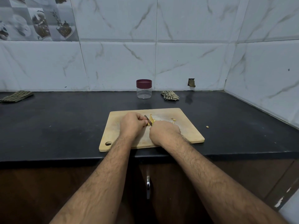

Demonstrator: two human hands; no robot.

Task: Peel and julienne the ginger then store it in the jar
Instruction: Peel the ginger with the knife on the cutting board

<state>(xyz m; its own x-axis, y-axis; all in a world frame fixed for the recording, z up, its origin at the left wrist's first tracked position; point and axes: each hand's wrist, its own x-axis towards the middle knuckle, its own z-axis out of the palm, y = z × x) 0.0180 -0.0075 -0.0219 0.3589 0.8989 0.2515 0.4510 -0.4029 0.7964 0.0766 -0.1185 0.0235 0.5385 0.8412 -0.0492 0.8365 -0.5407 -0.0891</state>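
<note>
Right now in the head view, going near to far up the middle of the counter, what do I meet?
Cutting board's near edge → right hand holding the knife → left hand on the ginger → board's far edge → bare black counter → jar with its maroon lid on → tiled wall.

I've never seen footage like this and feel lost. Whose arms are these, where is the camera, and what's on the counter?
There is no machine: a person wears one camera on the head, looking down at their own arms. The left hand steadies a piece of ginger on the wooden cutting board. The right hand grips a knife, cutting it. Small ginger bits lie on the board. Behind stands a clear jar, its maroon lid on, and two checked cloths rest on the dark counter.
</note>
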